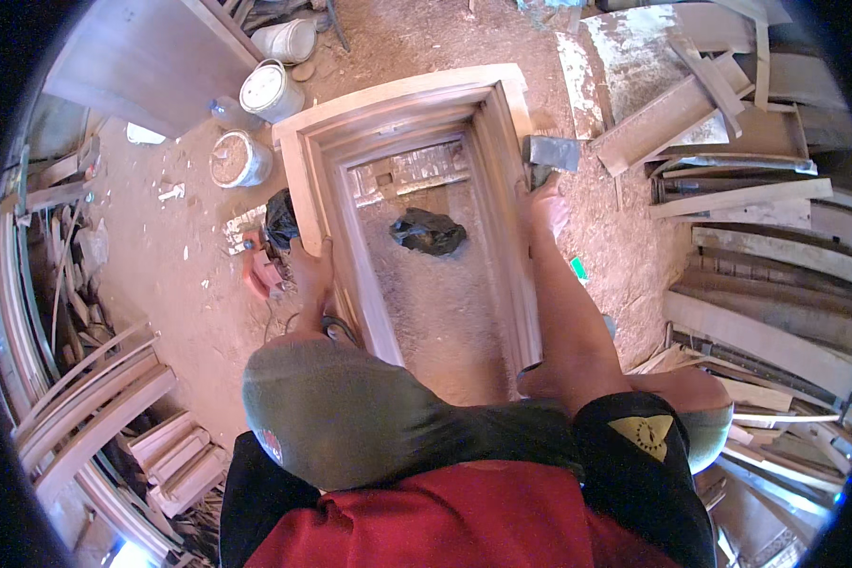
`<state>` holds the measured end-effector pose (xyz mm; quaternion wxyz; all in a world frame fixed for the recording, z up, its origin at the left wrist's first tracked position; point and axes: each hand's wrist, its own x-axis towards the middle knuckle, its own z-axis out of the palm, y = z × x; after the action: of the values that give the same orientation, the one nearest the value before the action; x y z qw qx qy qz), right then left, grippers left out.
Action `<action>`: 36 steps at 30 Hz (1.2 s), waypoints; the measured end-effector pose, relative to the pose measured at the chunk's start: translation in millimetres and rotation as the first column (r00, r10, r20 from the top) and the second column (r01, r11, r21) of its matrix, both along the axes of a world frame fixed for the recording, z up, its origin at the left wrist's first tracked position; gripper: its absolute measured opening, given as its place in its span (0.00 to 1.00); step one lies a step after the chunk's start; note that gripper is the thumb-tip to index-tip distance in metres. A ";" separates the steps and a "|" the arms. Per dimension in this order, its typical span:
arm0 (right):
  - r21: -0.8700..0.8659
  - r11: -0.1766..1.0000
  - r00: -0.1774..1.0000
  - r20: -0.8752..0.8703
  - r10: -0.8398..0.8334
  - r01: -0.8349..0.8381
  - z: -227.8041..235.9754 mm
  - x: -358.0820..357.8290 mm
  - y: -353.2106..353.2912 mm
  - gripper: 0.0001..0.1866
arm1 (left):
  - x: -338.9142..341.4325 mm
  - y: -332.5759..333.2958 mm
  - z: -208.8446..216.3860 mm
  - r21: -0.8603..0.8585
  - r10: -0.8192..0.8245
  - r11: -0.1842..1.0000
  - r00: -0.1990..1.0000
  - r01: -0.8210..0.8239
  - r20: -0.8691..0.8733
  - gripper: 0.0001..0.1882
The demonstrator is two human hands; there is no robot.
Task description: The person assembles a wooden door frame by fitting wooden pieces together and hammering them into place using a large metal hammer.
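Observation:
A rectangular wooden frame with stepped inner edges stands between my legs, its lower end close to my body. My left hand grips its left side, thumb on the wood. On the right side of the frame my right hand is closed against the wood, some of its fingers hidden. Just beyond that hand is a grey block-like piece with a darker part below it; I cannot tell whether the hand touches it. Through the opening a crumpled black plastic bag shows on the floor.
Paint buckets and a bucket of brown material stand at the far left, near a large board. A red tool and another black bag lie beside the frame. Stacked wood pieces line the right, more the left.

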<state>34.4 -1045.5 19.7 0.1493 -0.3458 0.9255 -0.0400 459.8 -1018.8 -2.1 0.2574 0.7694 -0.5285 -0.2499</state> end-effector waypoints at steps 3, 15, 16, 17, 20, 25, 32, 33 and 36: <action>0.027 1.000 1.000 -0.020 -0.004 0.005 8.2 5.3 -2.9 0.35 | 3.3 1.5 -5.6 0.005 0.005 1.000 0.998 -0.005 0.064 0.25; -0.033 0.999 0.999 0.035 -0.001 0.002 12.6 4.3 0.6 0.36 | 7.0 -4.8 -14.7 0.011 -0.011 1.000 0.985 0.009 0.175 0.24; -0.037 0.999 0.999 0.044 -0.007 0.009 12.4 6.6 -3.6 0.36 | 16.3 -5.8 -20.5 -0.036 -0.013 0.999 0.981 0.020 0.193 0.24; -0.030 0.999 0.999 0.042 -0.013 0.014 7.7 5.7 -3.7 0.37 | 16.5 -2.1 -25.4 -0.008 -0.007 1.000 0.974 0.009 0.225 0.24; -0.050 0.999 0.998 0.057 -0.012 0.015 11.7 8.8 -1.2 0.37 | 14.3 1.2 -23.8 0.037 0.009 0.999 0.961 -0.020 0.276 0.25; -0.001 0.999 0.998 0.054 -0.038 0.038 12.7 -1.7 2.9 0.36 | -26.6 1.2 26.6 0.001 -0.080 0.996 0.899 0.089 0.430 0.25; -0.035 0.999 0.998 0.057 -0.023 0.025 18.4 11.3 -0.7 0.35 | -11.2 0.0 24.3 -0.057 -0.040 0.997 0.957 0.059 0.287 0.25; -0.050 0.999 0.999 0.045 -0.009 0.011 18.3 10.2 0.9 0.35 | -12.0 1.2 21.9 -0.066 -0.037 0.996 0.959 0.058 0.279 0.25; -0.010 0.999 0.998 0.058 -0.034 0.035 18.7 9.6 -1.3 0.35 | -14.1 1.2 13.8 -0.022 0.020 1.000 0.940 -0.013 0.340 0.25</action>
<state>44.0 -1046.8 38.4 0.1732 -0.3294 0.9264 -0.0577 445.6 -1017.6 11.7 0.1719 0.8028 -0.5610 -0.1058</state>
